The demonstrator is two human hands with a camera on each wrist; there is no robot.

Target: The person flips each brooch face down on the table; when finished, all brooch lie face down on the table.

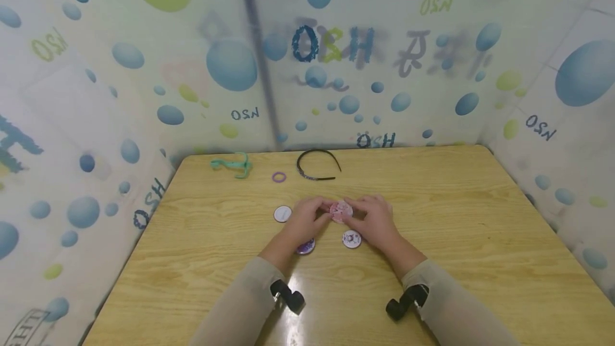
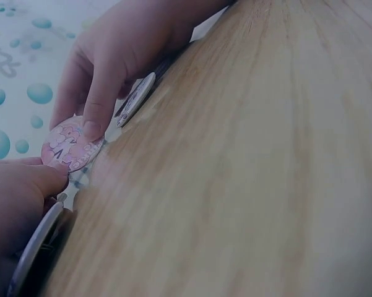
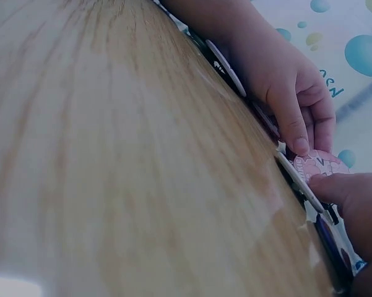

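A pink round badge (image 1: 341,211) with a printed picture is held between my two hands. My left hand (image 1: 309,218) pinches its left edge between thumb and fingers. From the other side my right hand (image 1: 375,220) pinches the right edge, and in the left wrist view its thumb (image 2: 93,129) lies on the printed face. Just below the right fingers lies a white badge with a small figure (image 1: 352,238). A purple badge (image 1: 306,248) is partly hidden under the left wrist. Left of the left hand rests a plain whitish round badge (image 1: 282,213).
Farther back on the wooden table (image 1: 456,218) lie a black headband (image 1: 301,168), a purple ring-shaped band (image 1: 279,177) and a mint-green thin-armed object (image 1: 233,164). A patterned cloth wall (image 1: 413,116) stands behind and along both sides of the table.
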